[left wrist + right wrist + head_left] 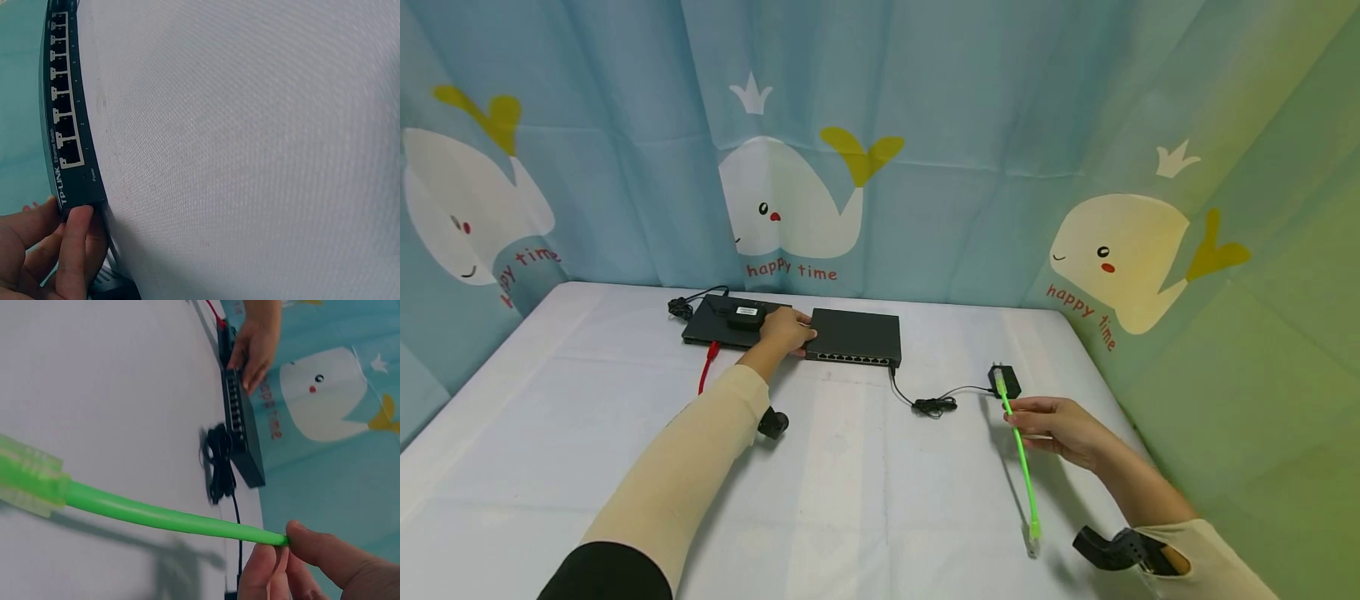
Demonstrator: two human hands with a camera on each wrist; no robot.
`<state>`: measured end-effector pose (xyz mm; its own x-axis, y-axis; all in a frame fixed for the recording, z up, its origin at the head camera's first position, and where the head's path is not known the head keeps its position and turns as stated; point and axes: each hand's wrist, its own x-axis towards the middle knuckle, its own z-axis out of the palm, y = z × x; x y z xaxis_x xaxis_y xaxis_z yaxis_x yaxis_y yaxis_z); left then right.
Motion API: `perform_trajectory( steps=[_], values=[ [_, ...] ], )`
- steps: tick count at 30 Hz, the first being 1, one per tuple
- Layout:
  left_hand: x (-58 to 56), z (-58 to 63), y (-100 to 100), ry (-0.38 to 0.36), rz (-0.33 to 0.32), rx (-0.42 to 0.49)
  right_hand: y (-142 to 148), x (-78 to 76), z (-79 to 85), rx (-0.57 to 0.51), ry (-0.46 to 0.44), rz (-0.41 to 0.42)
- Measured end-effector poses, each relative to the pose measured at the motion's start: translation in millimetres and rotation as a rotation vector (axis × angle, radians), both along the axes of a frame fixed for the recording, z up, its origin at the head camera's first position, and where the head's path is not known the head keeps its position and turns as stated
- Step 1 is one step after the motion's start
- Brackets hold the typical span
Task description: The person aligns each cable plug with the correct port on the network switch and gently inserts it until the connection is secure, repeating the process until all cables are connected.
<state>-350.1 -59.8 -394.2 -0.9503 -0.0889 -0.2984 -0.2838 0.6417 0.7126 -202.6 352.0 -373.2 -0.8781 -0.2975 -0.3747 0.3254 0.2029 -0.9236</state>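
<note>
At the back of the table my left hand point(786, 332) grips the left end of a black TP-LINK Ethernet switch point(856, 333), thumb on one side and fingers on the other. In the left wrist view its row of ports point(61, 81) shows, with nothing plugged into the visible ones. On the right, my right hand point(1063, 429) pinches a short green Ethernet cable point(1019, 450) between thumb and fingers. A clear-booted plug point(28, 478) at one cable end stands close in the right wrist view. The cable is held above the table, casting a shadow.
Left of the switch lies a second flat black box point(700, 325) with a black adapter point(747, 315) on top and a red cable point(708, 364) at its front. A thin cord with a bundled coil point(934, 407) links the switch to a black power adapter point(1011, 383). A curtain point(962, 208) hangs behind.
</note>
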Motion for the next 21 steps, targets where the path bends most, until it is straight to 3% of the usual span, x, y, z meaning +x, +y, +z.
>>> perform_trajectory(
  steps=[13,21],
  values=[
    [0.5,0.6,-0.2,0.009,-0.014,-0.002,-48.3,0.1,-10.0,0.022,0.012,0.025],
    [0.6,0.2,0.2,0.018,-0.018,-0.007,-73.4,-0.8,-13.6,-0.022,0.027,0.065]
  ],
)
